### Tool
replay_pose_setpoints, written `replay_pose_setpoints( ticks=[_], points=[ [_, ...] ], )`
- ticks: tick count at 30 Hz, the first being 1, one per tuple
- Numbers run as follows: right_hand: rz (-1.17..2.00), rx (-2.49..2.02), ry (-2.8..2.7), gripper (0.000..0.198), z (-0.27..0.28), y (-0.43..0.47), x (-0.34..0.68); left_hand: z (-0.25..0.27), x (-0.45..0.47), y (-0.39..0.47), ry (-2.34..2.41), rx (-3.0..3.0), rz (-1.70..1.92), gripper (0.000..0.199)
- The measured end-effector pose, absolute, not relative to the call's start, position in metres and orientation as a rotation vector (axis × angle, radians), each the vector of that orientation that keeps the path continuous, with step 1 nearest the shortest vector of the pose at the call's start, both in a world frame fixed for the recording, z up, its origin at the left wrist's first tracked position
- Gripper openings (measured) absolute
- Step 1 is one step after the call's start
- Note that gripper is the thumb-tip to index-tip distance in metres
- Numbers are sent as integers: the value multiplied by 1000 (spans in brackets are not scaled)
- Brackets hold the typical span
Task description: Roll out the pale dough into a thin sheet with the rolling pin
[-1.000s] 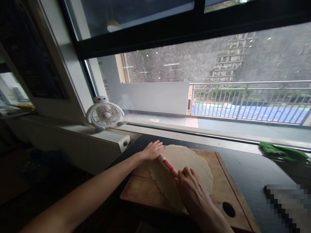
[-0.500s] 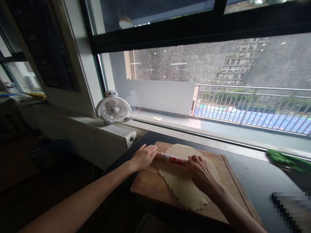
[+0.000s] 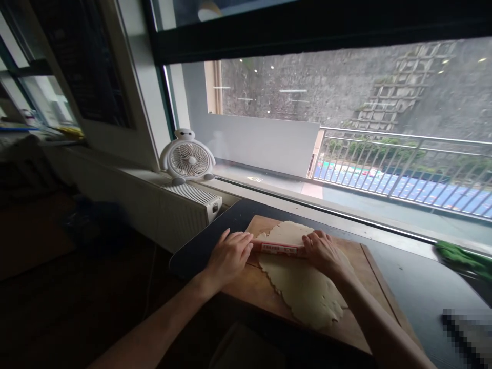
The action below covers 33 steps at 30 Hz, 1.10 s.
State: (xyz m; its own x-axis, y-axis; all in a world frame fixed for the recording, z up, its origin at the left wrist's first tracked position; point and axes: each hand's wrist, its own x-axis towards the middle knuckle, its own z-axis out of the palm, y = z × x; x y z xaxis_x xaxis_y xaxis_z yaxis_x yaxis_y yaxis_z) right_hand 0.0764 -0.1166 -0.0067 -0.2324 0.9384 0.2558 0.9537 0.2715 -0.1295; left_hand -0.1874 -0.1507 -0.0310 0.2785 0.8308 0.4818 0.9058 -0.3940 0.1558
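And here we are at the dark table (image 3: pixel 417 282), both bare hands meeting on one rolling pin (image 3: pixel 279 249), which lies left to right across a wide, flat sheet of dough (image 3: pixel 307 294)! The left hand (image 3: pixel 229 258) sits palm down over the pin's left end, fingers half bent, the outermost one standing a little apart from the rest. Over on the right, the right hand (image 3: pixel 323 252) covers the other end, its fingers close together and bent over the top; how far either hand wraps underneath is hidden, so I can't call how tight the hold is. Between them shows a red band with a pale printed strip, too small to read. The dough spreads out on both the far and the near side of the pin, ragged all along its left and near edges, with small marks towards the near right. Beneath it all, a wooden board (image 3: pixel 249 284), bare along its left and near-left parts, a dark line running down its right side. Far left, a white fan (image 3: pixel 191 160) with a round-headed figure's shape stands by the window, right on a slatted radiator (image 3: pixel 192 205); far right, a green cloth (image 3: pixel 465 259) lies bunched on the windowsill (image 3: pixel 330 218), and at the near right there's a pixelated object (image 3: pixel 474 335)
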Motion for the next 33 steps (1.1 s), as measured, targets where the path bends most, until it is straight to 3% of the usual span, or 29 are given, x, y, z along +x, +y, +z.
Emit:
replay_pose_setpoints(
  ticks=[9, 14, 20, 26, 33],
  points=[
    [-146, -1589, -2394, 41, -18, -135, 92, -33, -185, -194, -1514, -2399, -879, 35],
    [-107, -1690, -2447, 43, -6, -109, 67, -27, -185, -175, -1591, -2401, -832, 28],
    [-141, -1606, -2463, 44, -19, -125, 75, -44, -178, -198, -1548, -2458, -927, 33],
    [-135, -1634, -2459, 56, -24, -145, 84, -49, -168, -223, -1537, -2481, -932, 36],
    [-106, -1571, -2459, 45, -11, -117, 44, -45, -161, -227, -1501, -2463, -860, 34]
  ],
)
